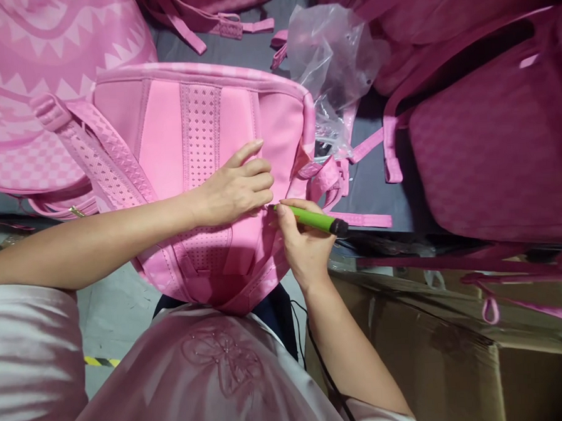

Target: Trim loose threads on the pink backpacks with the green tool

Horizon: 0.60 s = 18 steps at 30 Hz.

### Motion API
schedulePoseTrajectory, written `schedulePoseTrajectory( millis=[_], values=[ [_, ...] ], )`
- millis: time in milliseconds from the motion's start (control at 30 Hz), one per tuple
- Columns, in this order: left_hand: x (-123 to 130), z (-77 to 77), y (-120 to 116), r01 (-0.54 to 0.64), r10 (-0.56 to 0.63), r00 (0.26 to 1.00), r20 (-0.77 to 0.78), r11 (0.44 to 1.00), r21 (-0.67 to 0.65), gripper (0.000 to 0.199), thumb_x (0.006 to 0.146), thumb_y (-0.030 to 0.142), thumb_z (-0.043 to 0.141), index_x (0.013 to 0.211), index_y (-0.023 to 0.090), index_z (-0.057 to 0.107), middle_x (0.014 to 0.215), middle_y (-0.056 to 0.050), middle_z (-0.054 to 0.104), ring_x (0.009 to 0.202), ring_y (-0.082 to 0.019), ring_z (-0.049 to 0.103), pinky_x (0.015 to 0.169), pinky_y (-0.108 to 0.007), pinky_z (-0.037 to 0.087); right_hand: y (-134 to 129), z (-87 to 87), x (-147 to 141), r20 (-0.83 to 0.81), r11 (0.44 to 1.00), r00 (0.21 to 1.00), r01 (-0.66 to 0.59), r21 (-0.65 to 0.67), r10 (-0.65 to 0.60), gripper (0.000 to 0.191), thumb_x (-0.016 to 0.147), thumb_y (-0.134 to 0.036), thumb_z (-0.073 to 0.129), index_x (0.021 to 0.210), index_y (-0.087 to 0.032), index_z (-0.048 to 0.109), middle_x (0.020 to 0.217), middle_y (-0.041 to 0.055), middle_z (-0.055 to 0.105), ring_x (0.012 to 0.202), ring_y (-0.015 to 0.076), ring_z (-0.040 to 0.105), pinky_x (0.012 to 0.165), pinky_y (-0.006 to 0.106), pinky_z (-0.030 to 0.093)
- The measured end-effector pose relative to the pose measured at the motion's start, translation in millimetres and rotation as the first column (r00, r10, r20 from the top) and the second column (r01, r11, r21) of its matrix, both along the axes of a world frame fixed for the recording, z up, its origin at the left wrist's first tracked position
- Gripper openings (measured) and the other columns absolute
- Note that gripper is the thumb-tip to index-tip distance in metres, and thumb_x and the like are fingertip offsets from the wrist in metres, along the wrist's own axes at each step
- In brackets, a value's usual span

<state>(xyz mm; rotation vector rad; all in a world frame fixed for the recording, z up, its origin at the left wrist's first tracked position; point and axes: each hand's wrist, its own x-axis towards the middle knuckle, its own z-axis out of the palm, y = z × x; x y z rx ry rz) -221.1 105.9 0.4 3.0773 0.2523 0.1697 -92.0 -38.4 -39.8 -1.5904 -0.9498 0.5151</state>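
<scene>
A pink backpack (pixel 164 135) lies with its padded back panel up, over the table's near edge and against my body. My left hand (pixel 237 184) rests on the panel with its fingers bent, pressing the fabric near the right seam. In my right hand (pixel 306 240) is a green tool with a black end (pixel 314 219), held like a pen between thumb and fingers. Its tip points left and meets the bag close to my left fingertips; the exact contact is too small to make out. A shoulder strap (pixel 103 157) lies across the bag's left side.
More pink backpacks lie at the left (pixel 25 92) and right (pixel 489 149) on the grey table (pixel 369 187). A clear plastic bag (pixel 332 57) sits behind the worked bag. Cardboard boxes (pixel 439 353) stand below at the right, and a black cord hangs by my right forearm.
</scene>
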Motion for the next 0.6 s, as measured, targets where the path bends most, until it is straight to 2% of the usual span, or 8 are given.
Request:
schedulePoseTrajectory(
  millis=[133,200,300,333,400,500,600],
  values=[
    [2,8.7,0,0.020,-0.013,0.998,-0.064,0.993,0.116,0.038,0.103,0.028,0.030,0.092,0.023,0.066,0.094,0.000,0.064,0.113,-0.020,0.059,0.123,-0.052,0.026,0,0.1,1,-0.004,1.000,1.000,-0.013,0.003,0.013,0.021,0.091,-0.040,0.065,0.086,-0.020,0.069,0.076,0.0012,0.069,0.063,0.0165,0.064,0.063,0.031,0.053],
    [10,18.6,5,0.095,-0.066,0.985,-0.161,0.979,0.181,0.037,0.103,0.026,0.031,0.093,0.022,0.066,0.097,-0.002,0.065,0.110,-0.021,0.060,0.116,-0.048,0.035,0,-0.6,2,-0.006,1.000,1.000,-0.019,-0.008,0.019,0.021,0.091,-0.040,0.066,0.088,-0.020,0.070,0.077,0.0017,0.070,0.064,0.0167,0.065,0.063,0.031,0.053],
    [30,35.6,16,0.216,-0.138,0.934,-0.330,0.953,0.212,0.021,0.097,0.028,0.047,0.090,0.020,0.066,0.093,-0.003,0.067,0.099,-0.023,0.063,0.101,-0.043,0.044,-2,-1.4,4,0.038,0.999,0.999,-0.005,-0.045,0.007,0.023,0.090,-0.042,0.067,0.087,-0.019,0.070,0.074,0.0021,0.069,0.063,0.0173,0.065,0.062,0.031,0.054],
    [37,41.2,20,0.214,-0.122,0.917,-0.379,0.954,0.211,0.014,0.092,0.029,0.055,0.088,0.020,0.066,0.089,-0.002,0.068,0.097,-0.024,0.064,0.099,-0.043,0.044,-3,-1.0,4,0.053,1.000,0.999,0.000,-0.030,0.002,0.023,0.090,-0.042,0.067,0.089,-0.018,0.070,0.076,0.0027,0.070,0.065,0.0180,0.066,0.064,0.032,0.055],
    [47,54.1,23,0.136,-0.044,0.900,-0.434,0.974,0.183,0.008,0.081,0.029,0.069,0.081,0.020,0.068,0.081,-0.002,0.068,0.095,-0.026,0.065,0.098,-0.045,0.044,-6,2.3,3,0.098,0.999,0.995,-0.021,0.047,0.017,0.023,0.091,-0.040,0.067,0.100,-0.018,0.071,0.093,0.0058,0.074,0.081,0.0205,0.071,0.077,0.035,0.058],
    [43,85.8,7,0.035,0.020,0.911,-0.412,0.991,0.125,0.008,0.076,0.026,0.072,0.079,0.019,0.070,0.081,-0.004,0.071,0.091,-0.028,0.067,0.088,-0.043,0.047,-11,16.9,-5,0.251,0.977,0.967,-0.094,0.189,0.045,0.031,0.095,-0.032,0.063,0.124,-0.021,0.066,0.122,0.0085,0.071,0.111,0.0233,0.068,0.099,0.041,0.054],
    [15,133.9,-34,-0.032,0.101,0.928,-0.358,0.980,0.195,0.007,0.079,0.026,0.066,0.077,0.019,0.067,0.071,-0.004,0.066,0.076,-0.025,0.065,0.070,-0.039,0.047,-25,48.1,-16,0.438,0.946,0.899,-0.125,0.298,-0.019,0.036,0.096,-0.027,0.061,0.132,-0.024,0.062,0.124,0.0088,0.071,0.111,0.0249,0.068,0.098,0.043,0.054]
  ],
)
